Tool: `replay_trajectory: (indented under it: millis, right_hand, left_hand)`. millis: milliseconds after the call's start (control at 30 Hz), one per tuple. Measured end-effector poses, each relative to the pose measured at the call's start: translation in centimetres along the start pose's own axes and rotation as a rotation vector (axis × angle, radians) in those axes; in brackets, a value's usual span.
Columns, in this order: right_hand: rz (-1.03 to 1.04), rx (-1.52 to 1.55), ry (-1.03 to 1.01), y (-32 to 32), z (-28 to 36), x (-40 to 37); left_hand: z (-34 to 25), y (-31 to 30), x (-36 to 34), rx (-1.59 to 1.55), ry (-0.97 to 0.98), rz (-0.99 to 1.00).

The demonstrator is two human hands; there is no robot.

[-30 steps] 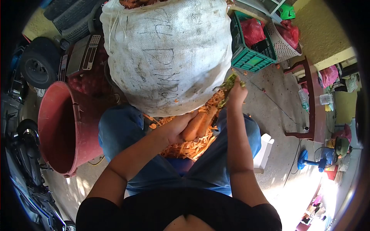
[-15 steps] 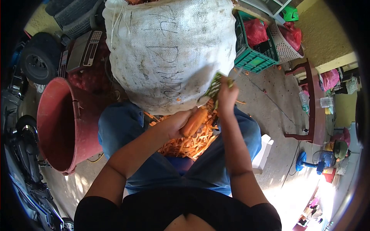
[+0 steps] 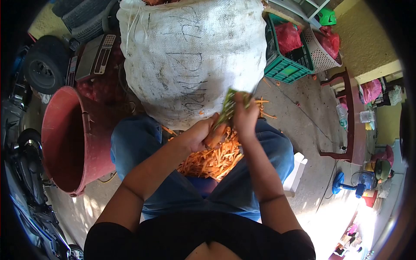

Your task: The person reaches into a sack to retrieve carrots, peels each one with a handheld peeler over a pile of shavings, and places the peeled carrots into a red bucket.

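Observation:
My left hand [image 3: 200,135] is wrapped round a thick orange carrot [image 3: 214,138], between my knees. Closed on a green slotted grater [image 3: 227,106], my right hand [image 3: 245,116] brings it over the carrot's far end. The grater is tilted and blurred by motion. Below both hands lies a heap of orange shreds [image 3: 212,162], in a container mostly hidden by the heap and my legs. Some more shreds [image 3: 265,110] stick out beyond my right hand. Directly in front stands a full white woven sack [image 3: 173,60] with dark handwriting; orange-brown pieces show at its top.
A large red tub [image 3: 97,138] lies tipped at my left, near a grey scale [image 3: 95,58] and a wheel [image 3: 43,67]. Right of the sack stand a green crate [image 3: 288,67] and a white basket [image 3: 323,54]. A blue fan [image 3: 357,184] and white box [image 3: 295,173] are at right.
My right hand has moved left and toward me, bringing the grater down over the carrot. My left hand keeps its hold, with the carrot now partly covered.

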State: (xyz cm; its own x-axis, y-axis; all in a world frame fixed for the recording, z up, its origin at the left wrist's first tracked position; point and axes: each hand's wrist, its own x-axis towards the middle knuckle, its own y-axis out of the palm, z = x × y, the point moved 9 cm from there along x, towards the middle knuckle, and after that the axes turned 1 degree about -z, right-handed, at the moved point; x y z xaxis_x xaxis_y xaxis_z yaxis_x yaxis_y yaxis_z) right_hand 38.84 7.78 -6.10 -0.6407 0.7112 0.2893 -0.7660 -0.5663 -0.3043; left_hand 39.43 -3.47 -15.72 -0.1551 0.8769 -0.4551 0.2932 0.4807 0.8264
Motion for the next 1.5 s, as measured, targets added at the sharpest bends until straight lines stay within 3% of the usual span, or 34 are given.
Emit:
replay_trajectory:
  millis: [33, 67, 100, 167, 267, 300, 333, 367, 400, 533, 567, 600, 633, 667, 700, 733, 767, 833, 867, 900, 967, 1033, 1100, 1133, 1167, 1200, 1233, 1300, 1367, 1433, 1500]
  right_hand:
    - [-0.058, 0.051, 0.211, -1.2, -2.9, 1.3]
    - [-0.159, 0.006, 0.284, -3.0, -4.3, 2.5]
    - [-0.229, -0.054, 0.208, -4.6, -3.7, 3.5]
    - [-0.299, 0.253, 0.218, -5.4, -5.6, 4.3]
    - [-0.114, 0.269, 0.345, -2.4, -2.7, 1.5]
    - [-0.072, 0.250, 0.280, -1.3, -0.5, 0.4]
    - [0.082, 0.138, 0.166, 0.0, 0.5, -0.5]
    - [0.055, 0.027, -0.039, 0.4, 2.7, -1.3]
    - [0.070, 0.007, -0.056, 0.9, 3.1, -1.8]
    - [0.067, -0.085, -0.046, 0.6, 2.9, -1.1]
    - [0.002, -0.006, -0.037, -0.1, 1.2, -0.3]
    - [-0.042, -0.058, 0.173, -1.4, -2.0, 1.1]
    - [-0.147, -0.023, 0.216, -3.3, -2.4, 2.3]
    - [-0.321, -0.054, 0.132, -5.2, -2.5, 3.4]
    - [-0.317, 0.090, 0.244, -5.8, -3.6, 3.9]
    - [-0.270, 0.158, 0.290, -5.4, -4.0, 3.8]
    - [-0.218, 0.224, 0.338, -4.9, -4.3, 3.1]
    - [-0.086, 0.286, 0.310, -2.4, -2.6, 1.0]
    - [-0.025, 0.176, 0.197, -1.4, -0.6, 0.1]
    - [0.034, 0.066, 0.084, -0.3, 1.2, -0.8]
    - [0.057, 0.004, -0.101, 0.8, 3.7, -2.0]
    - [0.055, -0.059, -0.125, 0.6, 4.2, -1.7]
    - [0.037, -0.074, 0.007, 0.1, 1.8, -0.8]
    - [0.002, -0.072, 0.100, -0.8, 0.2, 0.0]
    - [-0.160, 0.086, 0.214, -2.5, -3.0, 1.4]
    - [-0.239, 0.070, 0.315, -4.3, -4.2, 2.5]
    - [-0.331, -0.037, 0.234, -6.0, -3.3, 3.6]
    - [-0.383, 0.325, 0.312, -6.0, -3.1, 3.3]
    - [-0.195, 0.328, 0.346, -4.0, -3.2, 1.7]
    - [-0.046, 0.369, 0.337, -1.1, -1.5, -0.3]
    - [0.053, 0.020, 0.029, 0.2, 2.1, -1.5]
  left_hand:
    - [0.2, 1.5, -0.9, 0.046, -0.073, -0.005]
    - [0.7, 2.3, -1.5, 0.095, -0.147, -0.008]
    - [0.9, 2.4, -1.6, 0.097, -0.150, -0.004]
    - [0.8, 2.3, -1.7, 0.240, -0.116, -0.023]
    - [0.9, 1.8, -0.8, -0.010, -0.167, 0.052]
    - [1.3, 0.7, -0.2, -0.011, -0.166, 0.048]
    - [0.7, 1.0, 0.3, -0.049, -0.065, 0.204]
    - [0.0, 1.4, 0.4, -0.086, 0.036, 0.361]
    - [-0.5, 1.7, -0.3, -0.182, 0.008, 0.182]
    - [-0.8, 0.9, -0.3, -0.126, 0.061, 0.029]
    - [-0.3, 0.9, -0.8, 0.021, -0.041, -0.036]
    - [0.3, 1.0, -1.3, 0.168, -0.145, -0.099]
    - [0.5, 1.7, -1.8, 0.168, -0.149, -0.095]
    - [0.8, 2.1, -2.3, 0.206, -0.139, -0.148]
    - [0.7, 2.0, -2.5, 0.247, -0.126, -0.202]
    - [0.5, 3.1, -2.3, 0.159, -0.095, -0.016]
    - [0.5, 2.5, -1.8, 0.156, -0.091, -0.016]
    - [-0.3, 0.6, -0.4, 0.015, -0.019, -0.045]
    - [-0.8, 1.6, -0.2, -0.013, 0.046, 0.162]
    - [-0.9, 2.1, -0.4, -0.011, 0.046, 0.160]
    - [-1.1, 1.1, -0.8, 0.024, 0.063, -0.113]
    - [-0.6, -0.3, 0.1, 0.039, 0.083, -0.110]
    - [-0.7, -0.7, 0.1, 0.055, 0.105, -0.107]
    - [-0.3, 0.6, -0.4, 0.079, 0.038, 0.013]
    - [0.4, 1.7, -0.8, 0.102, -0.031, 0.135]
    - [0.7, 3.5, -1.1, 0.115, -0.002, 0.518]
    - [0.3, 5.5, -2.0, 0.115, -0.004, 0.523]
    - [-0.4, 3.1, -2.6, 0.087, -0.026, -0.199]
    - [-0.7, 0.7, -1.3, 0.015, 0.002, -0.238]
    - [-1.3, 2.5, -0.4, -0.063, 0.042, 0.322]
    - [-1.1, 2.8, -0.2, -0.050, 0.034, 0.356]
